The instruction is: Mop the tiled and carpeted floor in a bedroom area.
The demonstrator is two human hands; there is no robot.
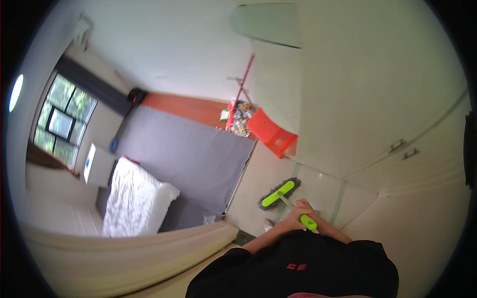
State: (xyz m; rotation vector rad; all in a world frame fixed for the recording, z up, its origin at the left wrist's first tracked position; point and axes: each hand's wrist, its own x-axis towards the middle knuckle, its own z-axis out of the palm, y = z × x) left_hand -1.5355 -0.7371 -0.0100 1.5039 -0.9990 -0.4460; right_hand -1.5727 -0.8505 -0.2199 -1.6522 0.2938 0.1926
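Observation:
A dust mop (279, 193) with a bright green head and a grey fringed pad rests on the pale tiled floor ahead of me. Its light-coloured pole runs back toward my body and ends in a green grip (308, 223). My left hand (293, 219) is closed around the pole close to that grip. Just beyond it, my right hand (304, 205) is wrapped on the same pole, and the two hands nearly touch. The fingers are partly hidden by each other.
A red plastic stool (271, 133) stands beyond the mop, beside a cluttered pile (242, 119) with a red pole. To the left lies a wide grey sheet (184, 144) with a white quilt (136, 196). Pale cabinet doors (367, 114) rise on the right; a door edge (149, 253) is near left.

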